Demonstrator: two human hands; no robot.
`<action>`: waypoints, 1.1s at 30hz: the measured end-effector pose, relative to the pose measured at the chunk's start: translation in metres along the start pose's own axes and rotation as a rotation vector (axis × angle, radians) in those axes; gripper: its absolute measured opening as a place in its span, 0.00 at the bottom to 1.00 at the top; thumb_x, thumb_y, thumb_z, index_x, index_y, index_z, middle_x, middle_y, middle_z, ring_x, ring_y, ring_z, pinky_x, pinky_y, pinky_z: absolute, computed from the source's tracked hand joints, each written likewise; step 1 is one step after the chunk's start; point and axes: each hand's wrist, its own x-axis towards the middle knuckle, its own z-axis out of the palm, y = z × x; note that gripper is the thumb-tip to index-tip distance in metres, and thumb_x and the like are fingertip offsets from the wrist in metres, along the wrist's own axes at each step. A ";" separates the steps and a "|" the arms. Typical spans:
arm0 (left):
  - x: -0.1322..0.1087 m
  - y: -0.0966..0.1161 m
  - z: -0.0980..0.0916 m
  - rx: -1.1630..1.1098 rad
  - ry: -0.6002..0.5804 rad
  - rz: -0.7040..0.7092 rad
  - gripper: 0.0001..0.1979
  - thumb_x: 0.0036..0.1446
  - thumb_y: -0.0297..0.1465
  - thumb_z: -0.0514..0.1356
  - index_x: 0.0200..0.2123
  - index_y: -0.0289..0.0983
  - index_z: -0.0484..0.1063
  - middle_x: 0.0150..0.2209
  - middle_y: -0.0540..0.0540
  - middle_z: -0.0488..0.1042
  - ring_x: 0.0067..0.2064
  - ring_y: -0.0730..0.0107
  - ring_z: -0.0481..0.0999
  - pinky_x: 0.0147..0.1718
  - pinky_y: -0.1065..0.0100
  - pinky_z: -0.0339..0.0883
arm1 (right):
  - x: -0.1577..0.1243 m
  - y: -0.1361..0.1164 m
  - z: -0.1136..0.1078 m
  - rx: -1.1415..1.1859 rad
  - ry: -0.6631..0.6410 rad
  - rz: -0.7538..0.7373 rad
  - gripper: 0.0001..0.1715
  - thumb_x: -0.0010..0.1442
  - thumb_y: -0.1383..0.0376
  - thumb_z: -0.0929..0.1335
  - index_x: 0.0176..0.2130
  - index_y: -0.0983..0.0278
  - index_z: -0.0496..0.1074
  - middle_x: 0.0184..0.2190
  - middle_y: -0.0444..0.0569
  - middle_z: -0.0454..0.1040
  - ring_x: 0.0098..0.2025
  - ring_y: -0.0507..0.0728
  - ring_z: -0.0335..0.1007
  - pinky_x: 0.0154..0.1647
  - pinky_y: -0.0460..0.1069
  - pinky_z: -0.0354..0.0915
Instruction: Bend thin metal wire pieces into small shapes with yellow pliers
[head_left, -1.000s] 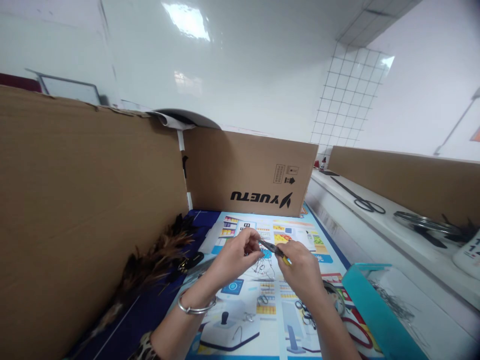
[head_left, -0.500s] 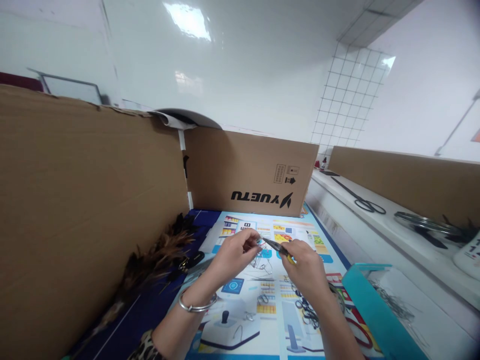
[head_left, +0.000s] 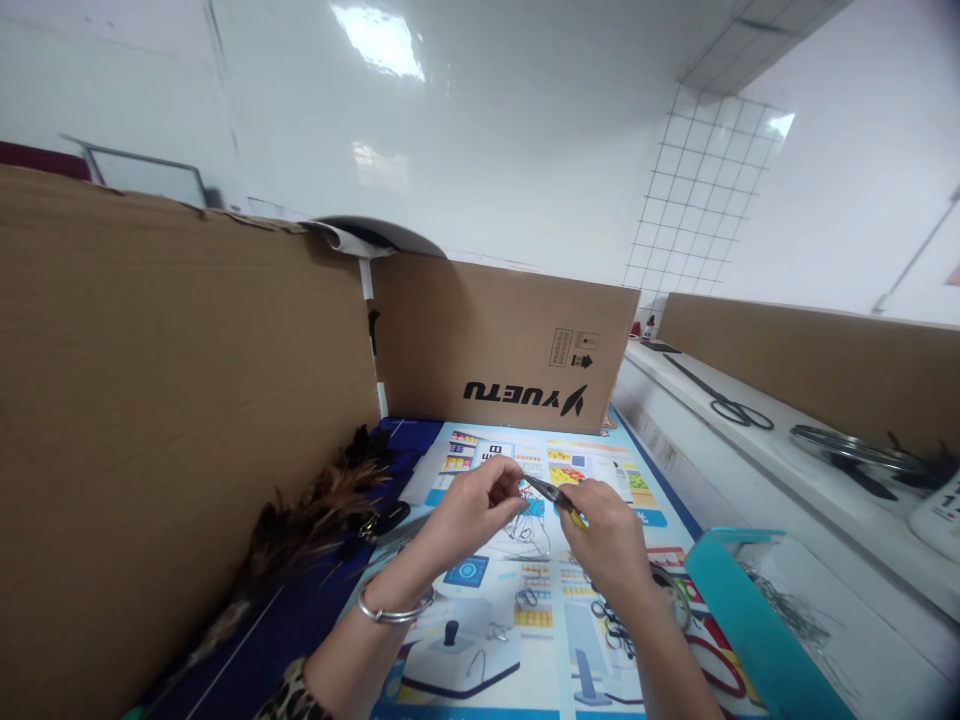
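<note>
My right hand [head_left: 606, 535] is closed round small pliers [head_left: 553, 494] with yellow handles, whose dark jaws point left toward my left hand. My left hand [head_left: 471, 507] pinches a thin wire piece [head_left: 525, 520] at the plier tips, with tangled wire hanging below it. Both hands hover above a colourful printed mat [head_left: 525, 600]. A metal bangle [head_left: 393, 608] sits on my left wrist.
Cardboard walls stand on the left [head_left: 172, 420] and at the back [head_left: 502, 345]. Brown feathers [head_left: 315, 520] lie along the left wall. A teal box [head_left: 757, 620] with wire pieces is at the right. Small metal rings [head_left: 615, 625] lie on the mat. Scissors [head_left: 724, 400] rest on the white ledge.
Both hands stay together at the wire. The pliers have tilted slightly and the hands have shifted a little away from me.
</note>
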 end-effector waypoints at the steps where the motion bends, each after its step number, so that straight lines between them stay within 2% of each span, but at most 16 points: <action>1: 0.000 0.001 0.000 -0.004 -0.003 -0.003 0.11 0.48 0.26 0.58 0.37 0.37 0.65 0.28 0.51 0.70 0.27 0.75 0.67 0.26 0.73 0.62 | 0.000 0.000 0.000 0.005 -0.008 0.003 0.10 0.55 0.68 0.63 0.38 0.61 0.71 0.32 0.48 0.71 0.38 0.55 0.65 0.39 0.48 0.60; 14: 0.000 0.000 -0.001 0.034 0.037 0.014 0.10 0.49 0.25 0.57 0.37 0.37 0.66 0.29 0.50 0.70 0.28 0.74 0.68 0.28 0.73 0.62 | 0.000 0.001 -0.002 0.020 -0.030 0.004 0.10 0.55 0.68 0.63 0.37 0.60 0.71 0.32 0.47 0.72 0.38 0.55 0.66 0.39 0.47 0.60; 21: 0.002 -0.003 -0.004 0.154 0.064 0.091 0.02 0.50 0.26 0.57 0.30 0.36 0.69 0.26 0.50 0.69 0.28 0.74 0.66 0.28 0.73 0.60 | 0.000 0.005 -0.002 0.025 -0.033 0.011 0.10 0.54 0.68 0.64 0.38 0.60 0.70 0.33 0.46 0.72 0.37 0.55 0.65 0.38 0.47 0.60; 33: 0.001 0.000 -0.003 0.163 0.050 0.101 0.01 0.50 0.25 0.57 0.29 0.36 0.68 0.26 0.52 0.68 0.27 0.75 0.65 0.27 0.74 0.58 | 0.000 0.002 -0.003 0.001 -0.041 0.013 0.09 0.56 0.67 0.63 0.37 0.60 0.71 0.31 0.47 0.71 0.37 0.55 0.65 0.38 0.47 0.60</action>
